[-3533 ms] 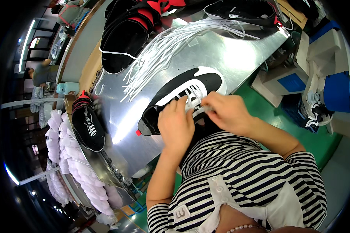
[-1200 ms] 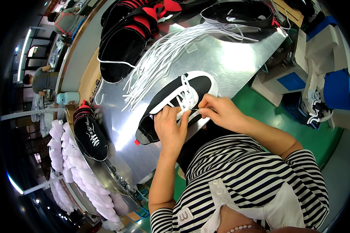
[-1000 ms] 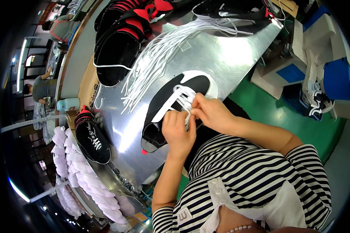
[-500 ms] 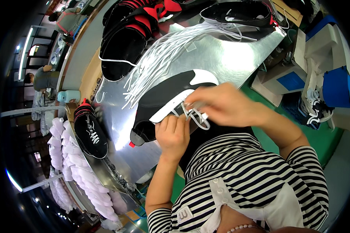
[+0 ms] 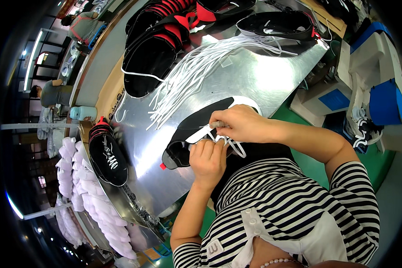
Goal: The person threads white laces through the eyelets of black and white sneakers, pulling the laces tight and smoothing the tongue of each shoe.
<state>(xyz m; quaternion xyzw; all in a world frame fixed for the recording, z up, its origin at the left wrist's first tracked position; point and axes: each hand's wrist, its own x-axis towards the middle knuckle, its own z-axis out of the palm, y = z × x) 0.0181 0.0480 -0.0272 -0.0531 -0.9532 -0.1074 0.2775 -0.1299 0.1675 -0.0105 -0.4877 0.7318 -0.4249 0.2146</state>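
A black shoe upper (image 5: 206, 113) with a white eyelet strip, white toe piece and red heel tab lies in front of me at the table edge. My left hand (image 5: 207, 161) grips its near edge by the opening, fingers curled over the strip. My right hand (image 5: 244, 126) is closed in a pinch over the eyelet strip, a greyish wrap on one finger. In that pinch is a white shoelace (image 5: 237, 148), whose loops hang between and below my hands. My fingertips hide the exact eyelet and the lace end.
White laces (image 5: 187, 76) lie in a bundle across the metal table (image 5: 143, 156). Stacked black-and-red uppers (image 5: 149, 62) stand beyond, another upper (image 5: 277, 24) at far right. A laced upper (image 5: 107, 156) sits at left. Cartons (image 5: 321, 96) stand to the right; people work at far left.
My right hand, blurred before, has come left and down onto the eyelet strip. The upper and my left hand have shifted slightly right and nearer in the picture.
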